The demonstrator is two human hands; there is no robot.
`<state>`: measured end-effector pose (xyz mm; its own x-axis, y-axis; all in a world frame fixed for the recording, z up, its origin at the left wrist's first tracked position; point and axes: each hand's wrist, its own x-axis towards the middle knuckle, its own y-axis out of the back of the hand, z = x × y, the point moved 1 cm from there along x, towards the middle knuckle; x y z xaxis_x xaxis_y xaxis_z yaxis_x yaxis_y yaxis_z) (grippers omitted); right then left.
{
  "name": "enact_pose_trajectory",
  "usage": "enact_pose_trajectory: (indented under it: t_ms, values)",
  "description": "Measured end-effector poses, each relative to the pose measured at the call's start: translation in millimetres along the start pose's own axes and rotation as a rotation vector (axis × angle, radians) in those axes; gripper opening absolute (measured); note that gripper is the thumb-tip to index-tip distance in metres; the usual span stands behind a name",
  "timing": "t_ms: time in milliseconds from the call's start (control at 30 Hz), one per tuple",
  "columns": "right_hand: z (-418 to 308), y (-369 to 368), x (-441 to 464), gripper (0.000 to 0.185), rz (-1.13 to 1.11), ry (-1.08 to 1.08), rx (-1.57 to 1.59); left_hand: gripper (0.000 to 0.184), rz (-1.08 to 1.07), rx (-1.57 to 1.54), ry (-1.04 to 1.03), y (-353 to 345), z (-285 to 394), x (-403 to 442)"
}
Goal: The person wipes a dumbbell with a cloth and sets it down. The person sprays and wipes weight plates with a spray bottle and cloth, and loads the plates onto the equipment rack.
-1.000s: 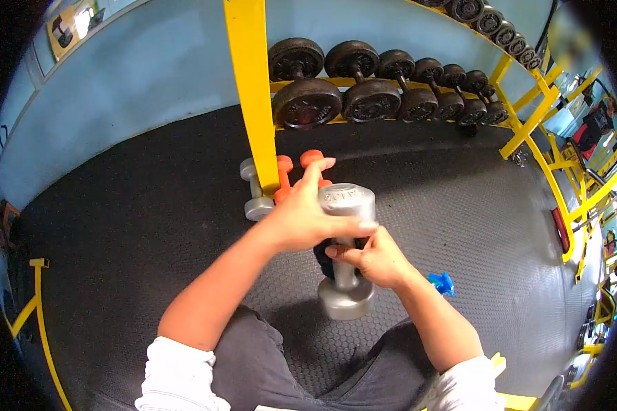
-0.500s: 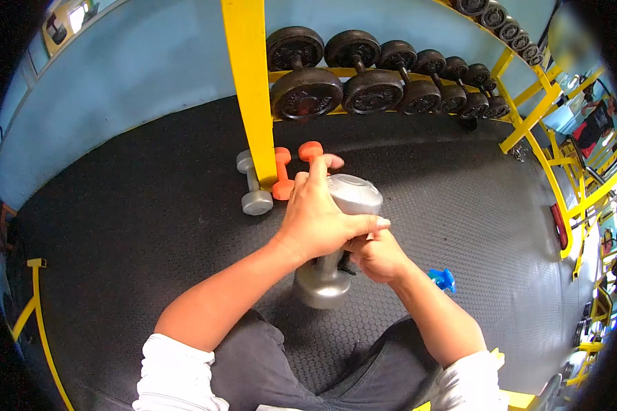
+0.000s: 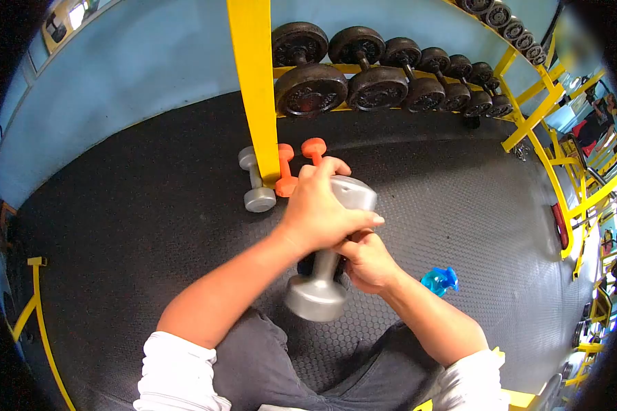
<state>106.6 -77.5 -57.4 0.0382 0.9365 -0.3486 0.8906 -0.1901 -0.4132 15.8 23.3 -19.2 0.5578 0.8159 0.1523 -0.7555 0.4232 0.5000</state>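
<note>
A silver dumbbell (image 3: 316, 299) is held up over my lap, its upper head tilted to the right and its lower head nearer my knees. My left hand (image 3: 320, 209) wraps round the upper head from the left, thumb stretched across it. Below that thumb, my right hand (image 3: 369, 262) is closed by the dumbbell's handle, with part of something dark showing behind the handle. What the right fingers pinch is too hidden to name.
Another silver dumbbell (image 3: 259, 199) and two orange dumbbells (image 3: 286, 186) lie by a yellow post (image 3: 255, 89). Black dumbbells (image 3: 311, 89) fill the rack behind. A blue bottle (image 3: 439, 281) is on the floor at the right.
The silver dumbbell has tilted, its lower head moving left toward my left forearm. My right hand has shifted slightly left and its fingers have curled in under my left thumb.
</note>
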Motion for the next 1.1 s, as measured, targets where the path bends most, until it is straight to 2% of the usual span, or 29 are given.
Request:
enact_pose_trajectory:
  t_ms: [33,100,167,200,233,300,333,400,433,533,567,600,633,667,700,767,800,833,867,900,967,1000,1033,1100]
  values:
    - [1,-5,0,0.031,0.036,0.045,-0.040,0.093,0.111,0.210,-0.111,-6,6,-9]
    - [3,-1,0,0.034,0.048,0.064,-0.002,0.113,0.047,0.220,-0.038,-4,16,-16]
    - [13,15,1,0.036,-0.055,0.105,-0.124,0.128,-0.136,0.077,-0.102,18,9,-12]
    - [-2,-1,-6,0.034,0.046,0.033,-0.071,0.130,-0.199,-0.066,-0.168,25,-6,-5]
    - [-1,3,-6,0.034,0.054,0.038,-0.063,0.129,-0.292,-0.366,-0.030,26,-22,2]
    - [-5,9,0,0.029,-0.034,0.036,0.011,0.117,-0.421,-0.658,0.001,5,-48,11]
    - [-11,7,-1,0.022,-0.052,0.010,0.056,0.117,-0.426,-0.652,-0.009,2,-49,12]
    - [-11,5,-1,0.022,-0.033,0.008,0.093,0.084,-0.477,-0.815,0.095,-6,-46,10]
    - [-10,5,-2,0.022,-0.015,-0.004,0.126,0.084,-0.485,-0.813,0.095,-11,-47,8]
    - [-10,13,-1,0.020,0.028,-0.036,0.089,0.062,-0.415,-0.855,0.427,-27,-41,-6]
    - [-8,17,3,0.022,0.050,-0.018,0.079,0.062,-0.417,-0.856,0.418,-29,-45,-3]
    - [-2,17,10,0.025,0.062,0.080,0.064,0.059,-0.491,-0.885,0.385,-29,-50,2]
    - [-1,23,10,0.025,0.065,0.084,0.063,0.055,-0.566,-0.913,0.358,-29,-54,4]
    - [-1,27,9,0.027,0.057,0.179,-0.216,0.049,-0.528,-0.905,0.244,-30,-57,3]
    - [-5,27,8,0.028,0.046,0.272,-0.497,0.051,-0.512,-0.876,0.156,-29,-53,2]
    - [-8,22,1,0.023,0.055,0.259,-0.575,0.053,-0.455,-0.862,0.110,-30,-39,-2]
    - [-5,22,-2,0.019,0.206,0.292,-0.724,0.053,-0.460,-0.863,0.109,-35,-38,-2]
    - [-4,21,-4,0.016,0.361,0.323,-0.871,0.054,-0.374,-0.871,0.135,-39,-37,-1]
    - [-6,19,-7,0.014,0.425,0.368,-0.827,0.055,-0.289,-0.879,0.161,-44,-37,0]
    - [-6,14,-14,0.014,0.432,0.371,-0.829,0.055,-0.294,-0.881,0.156,-49,-41,3]
    - [7,-1,-32,0.016,0.316,0.443,-1.109,0.054,-0.027,-0.645,0.022,-51,-54,12]
    - [13,-6,-37,0.015,0.312,0.654,-1.173,0.052,0.019,-0.413,-0.099,-46,-50,19]
    - [14,-4,-39,0.015,0.287,0.822,-1.331,0.043,0.067,-0.594,-0.115,-54,-61,28]
    - [9,6,-35,0.016,0.285,0.867,-1.618,0.031,0.047,-0.871,0.159,-57,-70,36]
